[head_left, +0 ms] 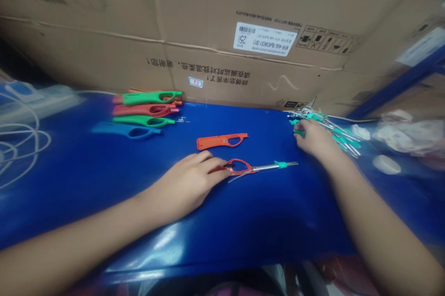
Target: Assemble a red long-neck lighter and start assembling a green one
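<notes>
My left hand (189, 183) lies palm down on the blue table (104, 180), its fingers pressed on the handle end of an orange half-shell (239, 166) that carries a metal rod with a teal collar (281, 164). A second orange handle shell (222, 140) lies loose just beyond it. My right hand (313, 139) reaches to the back right, fingers curled into a heap of metal rods with teal collars (333, 131); what the fingers grip is hidden.
Several green, red and blue handle shells (146, 112) are stacked at the back left. A large cardboard box (222, 31) walls off the back. White cables (21, 143) lie at the left, crumpled plastic bags (406, 136) and a white cap (387, 164) at the right.
</notes>
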Action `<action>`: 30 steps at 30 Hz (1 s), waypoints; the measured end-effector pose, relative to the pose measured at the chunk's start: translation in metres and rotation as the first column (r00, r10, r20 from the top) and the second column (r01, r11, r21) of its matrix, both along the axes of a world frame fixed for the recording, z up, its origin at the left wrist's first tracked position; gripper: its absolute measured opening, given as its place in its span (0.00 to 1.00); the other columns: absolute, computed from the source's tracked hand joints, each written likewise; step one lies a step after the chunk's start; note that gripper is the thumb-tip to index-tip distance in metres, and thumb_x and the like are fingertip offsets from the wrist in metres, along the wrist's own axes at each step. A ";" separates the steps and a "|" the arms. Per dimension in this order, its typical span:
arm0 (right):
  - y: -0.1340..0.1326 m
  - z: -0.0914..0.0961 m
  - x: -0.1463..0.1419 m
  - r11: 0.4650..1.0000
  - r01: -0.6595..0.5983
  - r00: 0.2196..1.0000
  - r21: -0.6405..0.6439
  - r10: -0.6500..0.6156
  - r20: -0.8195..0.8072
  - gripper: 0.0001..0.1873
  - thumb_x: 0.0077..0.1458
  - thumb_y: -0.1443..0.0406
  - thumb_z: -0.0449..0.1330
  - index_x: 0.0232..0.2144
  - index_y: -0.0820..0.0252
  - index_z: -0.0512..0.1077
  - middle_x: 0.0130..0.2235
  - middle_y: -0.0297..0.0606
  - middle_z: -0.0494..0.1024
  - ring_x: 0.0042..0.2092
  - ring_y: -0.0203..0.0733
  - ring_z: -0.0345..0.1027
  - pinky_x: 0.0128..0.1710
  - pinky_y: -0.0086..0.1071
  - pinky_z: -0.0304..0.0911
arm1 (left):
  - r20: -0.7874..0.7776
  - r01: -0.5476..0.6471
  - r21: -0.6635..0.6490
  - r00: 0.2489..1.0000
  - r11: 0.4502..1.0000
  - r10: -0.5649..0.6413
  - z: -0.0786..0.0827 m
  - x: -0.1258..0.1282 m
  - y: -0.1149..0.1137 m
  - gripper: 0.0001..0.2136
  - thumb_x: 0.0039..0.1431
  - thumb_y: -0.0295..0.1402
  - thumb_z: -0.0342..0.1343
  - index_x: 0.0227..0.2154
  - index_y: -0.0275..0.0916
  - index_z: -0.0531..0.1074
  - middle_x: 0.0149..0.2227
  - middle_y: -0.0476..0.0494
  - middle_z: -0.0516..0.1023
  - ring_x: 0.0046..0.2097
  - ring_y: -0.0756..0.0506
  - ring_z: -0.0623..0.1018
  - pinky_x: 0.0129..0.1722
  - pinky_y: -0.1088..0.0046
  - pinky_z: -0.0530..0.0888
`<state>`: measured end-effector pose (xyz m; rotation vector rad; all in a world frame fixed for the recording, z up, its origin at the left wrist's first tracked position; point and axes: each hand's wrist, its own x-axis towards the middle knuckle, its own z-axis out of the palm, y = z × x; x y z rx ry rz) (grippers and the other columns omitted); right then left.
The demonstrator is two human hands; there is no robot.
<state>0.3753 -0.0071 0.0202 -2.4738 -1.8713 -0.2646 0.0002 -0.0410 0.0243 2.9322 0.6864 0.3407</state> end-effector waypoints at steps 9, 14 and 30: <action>0.003 0.001 -0.003 0.993 -0.110 0.943 0.051 0.121 -0.310 0.02 0.52 0.66 0.59 0.31 0.57 0.69 0.33 0.41 0.78 0.37 0.46 0.75 0.41 0.38 0.70 | 0.020 0.004 0.004 1.000 1.000 -0.004 -0.002 0.000 0.001 0.19 0.69 0.26 0.47 0.58 0.44 0.71 0.55 0.41 0.75 0.53 0.39 0.73 0.51 0.58 0.75; -0.004 0.005 -0.032 0.983 -0.162 0.569 0.086 0.165 -0.805 0.09 0.49 0.65 0.63 0.34 0.58 0.68 0.26 0.34 0.76 0.27 0.38 0.72 0.28 0.33 0.72 | 0.009 0.002 -0.007 1.000 1.000 -0.002 0.000 -0.001 0.001 0.19 0.68 0.25 0.49 0.58 0.44 0.71 0.56 0.41 0.75 0.54 0.39 0.73 0.51 0.58 0.75; -0.016 0.007 -0.063 0.963 -0.231 0.512 0.137 0.240 -0.825 0.15 0.51 0.54 0.66 0.29 0.60 0.73 0.23 0.35 0.76 0.21 0.33 0.68 0.21 0.28 0.64 | 0.014 -0.005 -0.032 1.000 0.999 0.005 -0.001 0.001 0.002 0.18 0.69 0.27 0.47 0.58 0.45 0.71 0.56 0.42 0.75 0.54 0.39 0.73 0.51 0.56 0.76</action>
